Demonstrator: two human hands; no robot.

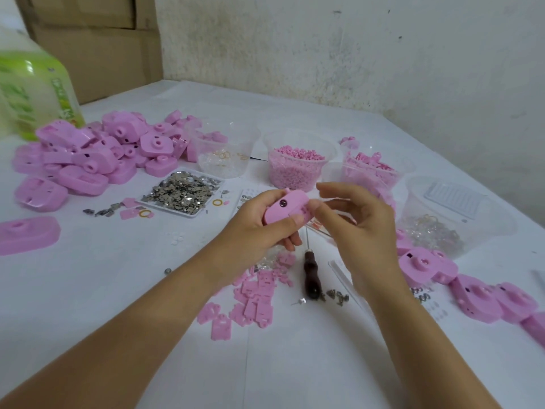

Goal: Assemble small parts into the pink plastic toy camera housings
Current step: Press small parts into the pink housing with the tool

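My left hand (pixel 259 228) grips a pink toy camera housing (pixel 284 208) above the middle of the table, its small round hole facing up. My right hand (pixel 356 228) is at the housing's right end, thumb pressing a small pink part against it, the other fingers loosely curled above. Flat pink plates (pixel 253 296) lie scattered on the table just below my hands. An awl with a dark wooden handle (pixel 311 276) lies between my forearms.
A heap of pink housings (pixel 88 154) fills the far left; more housings (pixel 472 293) lie at the right. A tray of metal bits (pixel 182 190), tubs of pink pieces (pixel 298 163), clear tubs (pixel 451 214) and a green bottle (pixel 32 90) stand around.
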